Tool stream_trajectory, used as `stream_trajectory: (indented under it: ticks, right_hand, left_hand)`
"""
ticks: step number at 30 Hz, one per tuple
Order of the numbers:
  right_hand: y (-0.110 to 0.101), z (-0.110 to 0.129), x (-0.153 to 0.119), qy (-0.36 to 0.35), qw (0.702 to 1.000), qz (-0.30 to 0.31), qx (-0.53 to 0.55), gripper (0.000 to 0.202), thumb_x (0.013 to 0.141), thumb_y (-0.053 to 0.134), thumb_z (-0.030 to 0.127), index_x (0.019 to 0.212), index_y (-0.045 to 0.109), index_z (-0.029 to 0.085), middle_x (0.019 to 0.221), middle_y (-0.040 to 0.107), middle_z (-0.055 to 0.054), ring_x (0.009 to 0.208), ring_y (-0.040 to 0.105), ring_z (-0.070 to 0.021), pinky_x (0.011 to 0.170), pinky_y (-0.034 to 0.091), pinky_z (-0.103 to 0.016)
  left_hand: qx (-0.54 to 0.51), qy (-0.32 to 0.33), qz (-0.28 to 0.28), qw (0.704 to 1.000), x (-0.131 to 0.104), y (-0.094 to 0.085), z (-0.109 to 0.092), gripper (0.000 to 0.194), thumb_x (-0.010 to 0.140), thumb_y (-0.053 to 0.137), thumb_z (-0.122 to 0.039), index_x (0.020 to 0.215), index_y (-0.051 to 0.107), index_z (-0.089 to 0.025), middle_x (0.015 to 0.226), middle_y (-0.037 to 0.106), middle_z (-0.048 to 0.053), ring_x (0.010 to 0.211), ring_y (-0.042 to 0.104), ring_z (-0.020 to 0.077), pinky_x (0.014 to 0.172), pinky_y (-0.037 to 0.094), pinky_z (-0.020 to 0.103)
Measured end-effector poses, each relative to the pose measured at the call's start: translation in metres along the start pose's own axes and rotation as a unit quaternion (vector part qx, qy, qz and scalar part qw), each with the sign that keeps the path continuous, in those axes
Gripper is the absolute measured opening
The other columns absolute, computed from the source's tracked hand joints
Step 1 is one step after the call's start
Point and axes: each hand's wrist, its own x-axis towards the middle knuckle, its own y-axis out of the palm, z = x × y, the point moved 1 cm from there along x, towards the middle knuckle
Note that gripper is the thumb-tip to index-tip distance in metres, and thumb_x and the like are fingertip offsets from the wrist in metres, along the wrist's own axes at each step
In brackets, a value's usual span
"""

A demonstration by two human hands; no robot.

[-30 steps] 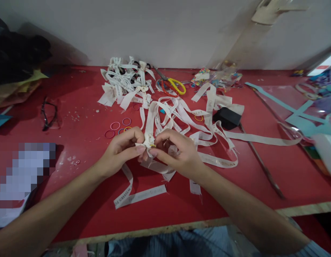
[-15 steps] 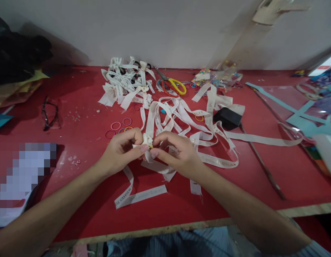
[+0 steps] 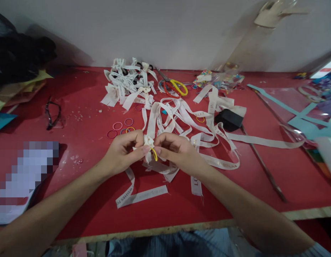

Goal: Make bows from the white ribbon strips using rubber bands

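Near the middle of the red table, my left hand (image 3: 126, 150) pinches a gathered white ribbon piece (image 3: 149, 141). A yellow elastic band (image 3: 155, 154) hangs as a loop from the gathered ribbon. My right hand (image 3: 176, 150) is closed at the band's right side, thumb and forefinger together; its grip on the band or ribbon is partly hidden. Printed white ribbon (image 3: 208, 135) lies in loose loops behind and right of my hands. A shorter ribbon end (image 3: 149, 196) rests in front of them. Several small elastic bands (image 3: 117, 126) lie left of the ribbon.
Bunched ribbon pieces (image 3: 128, 82) and yellow-and-red scissors (image 3: 178, 88) lie at the back. Eyeglasses (image 3: 53, 113) are on the left, above a blurred-out flat object (image 3: 28, 175). A black object (image 3: 229, 119) and a long thin rod (image 3: 264, 166) are on the right.
The yellow band now shows as a larger loop below the fingertips. My right fingertips have shifted slightly right, away from the left ones. The whole view has moved slightly.
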Motion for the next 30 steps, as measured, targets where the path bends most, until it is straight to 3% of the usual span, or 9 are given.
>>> stream_trajectory:
  ticks: [3, 7, 13, 18, 23, 27, 30]
  right_hand:
    - [0.0014, 0.0014, -0.0008, 0.018, 1.000, -0.012, -0.009, 0.017, 0.088, 0.061, 0.035, 0.090, 0.057, 0.019, 0.065, 0.061, 0.004, 0.054, 0.053, -0.0066, 0.047, 0.038, -0.018]
    - [0.0033, 0.0017, -0.0001, 0.045, 0.998, -0.033, -0.018, 0.018, 0.089, 0.059, 0.035, 0.095, 0.057, 0.018, 0.056, 0.058, 0.007, 0.045, 0.049, -0.0061, 0.042, 0.035, -0.018]
    - [0.0041, 0.0004, 0.0003, 0.053, 0.998, -0.035, 0.014, 0.018, 0.087, 0.059, 0.033, 0.095, 0.058, 0.017, 0.052, 0.057, 0.008, 0.044, 0.048, -0.0058, 0.044, 0.038, -0.018]
    - [0.0009, -0.0018, 0.0017, 0.048, 0.997, -0.013, 0.055, 0.017, 0.086, 0.058, 0.026, 0.098, 0.061, 0.015, 0.050, 0.056, 0.008, 0.042, 0.045, -0.0052, 0.042, 0.034, -0.018]
    - [-0.0005, -0.0002, 0.0020, 0.045, 0.997, -0.003, 0.055, 0.017, 0.086, 0.057, 0.026, 0.097, 0.062, 0.014, 0.048, 0.053, 0.009, 0.041, 0.043, -0.0048, 0.042, 0.033, -0.018]
    - [-0.0008, 0.0003, 0.0011, 0.056, 0.998, -0.015, 0.021, 0.015, 0.088, 0.056, 0.026, 0.098, 0.059, 0.016, 0.050, 0.056, 0.008, 0.043, 0.048, -0.0058, 0.043, 0.034, -0.018]
    - [-0.0026, -0.0013, 0.0007, 0.043, 0.999, -0.029, 0.011, 0.015, 0.089, 0.056, 0.028, 0.099, 0.058, 0.018, 0.052, 0.057, 0.008, 0.044, 0.049, -0.0063, 0.045, 0.037, -0.019]
  left_hand:
    - [0.137, 0.059, -0.023, 0.988, 0.0013, 0.0007, -0.0010, 0.031, 0.083, 0.057, -0.013, 0.063, 0.035, -0.020, 0.054, 0.039, -0.008, 0.046, 0.035, 0.0056, 0.043, 0.029, 0.018]
    - [0.314, 0.177, -0.063, 0.931, 0.0027, 0.0040, 0.0007, 0.032, 0.079, 0.058, -0.007, 0.061, 0.034, -0.019, 0.055, 0.035, -0.008, 0.049, 0.030, 0.0061, 0.046, 0.025, 0.019]
    - [0.387, 0.195, -0.076, 0.898, 0.0034, 0.0048, 0.0044, 0.030, 0.081, 0.055, -0.010, 0.060, 0.035, -0.020, 0.053, 0.039, -0.007, 0.048, 0.033, 0.0071, 0.047, 0.026, 0.020]
    - [0.374, 0.170, -0.050, 0.910, 0.0030, 0.0031, 0.0065, 0.029, 0.079, 0.053, -0.010, 0.059, 0.034, -0.020, 0.053, 0.037, -0.006, 0.048, 0.032, 0.0085, 0.048, 0.025, 0.023]
    - [0.310, 0.116, -0.039, 0.943, 0.0047, 0.0024, 0.0055, 0.029, 0.080, 0.053, -0.010, 0.060, 0.035, -0.020, 0.054, 0.036, -0.007, 0.049, 0.030, 0.0081, 0.048, 0.025, 0.023]
    - [0.181, 0.024, 0.004, 0.983, 0.0082, 0.0000, 0.0012, 0.028, 0.086, 0.055, -0.017, 0.063, 0.039, -0.019, 0.056, 0.039, -0.007, 0.050, 0.035, 0.0066, 0.048, 0.029, 0.019]
    - [0.067, -0.061, 0.019, 0.996, 0.0091, -0.0015, -0.0002, 0.025, 0.087, 0.059, -0.026, 0.068, 0.044, -0.018, 0.060, 0.047, -0.006, 0.052, 0.042, 0.0065, 0.049, 0.035, 0.018]
